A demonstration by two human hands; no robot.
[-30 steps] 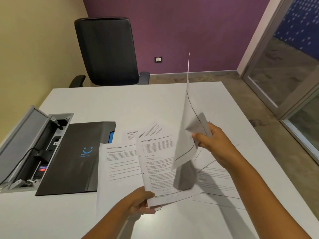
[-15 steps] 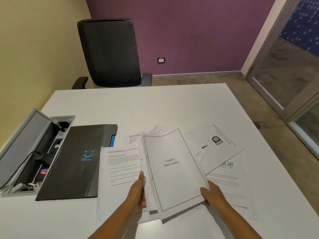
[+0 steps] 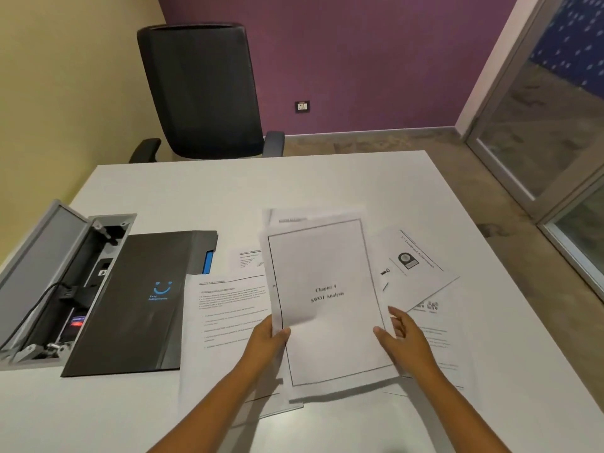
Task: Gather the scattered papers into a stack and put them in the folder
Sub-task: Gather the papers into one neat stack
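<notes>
A small stack of papers [image 3: 327,289], topped by a bordered sheet reading "Chapter 4 SWOT Analysis", is lifted slightly above the white table [image 3: 228,191]. My left hand [image 3: 266,338] grips the stack's left edge with the thumb on top. On the right edge my right hand [image 3: 400,338] holds it the same way. Loose sheets still lie flat: a text page [image 3: 225,308] to the left, a logo page [image 3: 421,273] to the right, and another page [image 3: 441,348] under my right wrist. A closed dark folder [image 3: 143,305] with a blue smile mark lies left of the papers.
An open grey cable box [image 3: 49,276] with plugs and wires is set in the table at the far left, touching the folder. A black office chair [image 3: 202,93] stands behind the far edge. A glass door is on the right.
My right hand brought an upright sheet down onto the papers in my left hand. Both hands now hold the stack by its sides, lifted and shifted slightly right.
</notes>
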